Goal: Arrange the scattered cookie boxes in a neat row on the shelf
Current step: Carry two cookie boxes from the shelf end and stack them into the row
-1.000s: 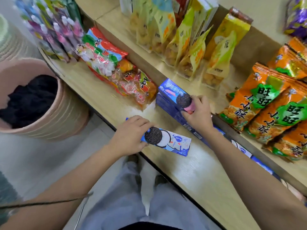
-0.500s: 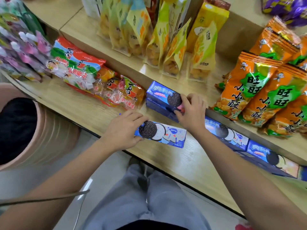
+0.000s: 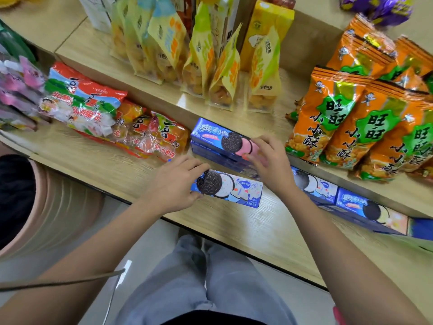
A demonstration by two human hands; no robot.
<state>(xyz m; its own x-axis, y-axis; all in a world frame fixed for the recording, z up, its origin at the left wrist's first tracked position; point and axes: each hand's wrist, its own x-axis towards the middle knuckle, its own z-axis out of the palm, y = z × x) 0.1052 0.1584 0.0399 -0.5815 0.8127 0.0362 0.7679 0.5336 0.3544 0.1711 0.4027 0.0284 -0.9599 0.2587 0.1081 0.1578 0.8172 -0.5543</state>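
A blue cookie box with a pink-cream biscuit picture (image 3: pixel 214 137) tops a stack of blue boxes against the back of the lower wooden shelf (image 3: pixel 98 167); my right hand (image 3: pixel 269 164) grips its right end. In front of the stack lies a loose blue cookie box (image 3: pixel 236 190), flat and slightly askew, with my left hand (image 3: pixel 174 184) holding its left end. To the right, more blue cookie boxes (image 3: pixel 316 186) (image 3: pixel 372 211) run in a line along the shelf back, partly hidden by my right forearm.
Red-and-green jelly bags (image 3: pixel 82 106) and orange jelly packs (image 3: pixel 154 137) lie left of the stack. Orange snack bags (image 3: pixel 346 123) and yellow pouches (image 3: pixel 210 66) fill the upper shelf. A pink bin (image 3: pixel 54 207) stands on the floor at left. My legs stand below the shelf edge.
The view has swung right, bringing the row of boxes at right into sight. Both hands keep their hold on the same two boxes, which have barely moved on the shelf.
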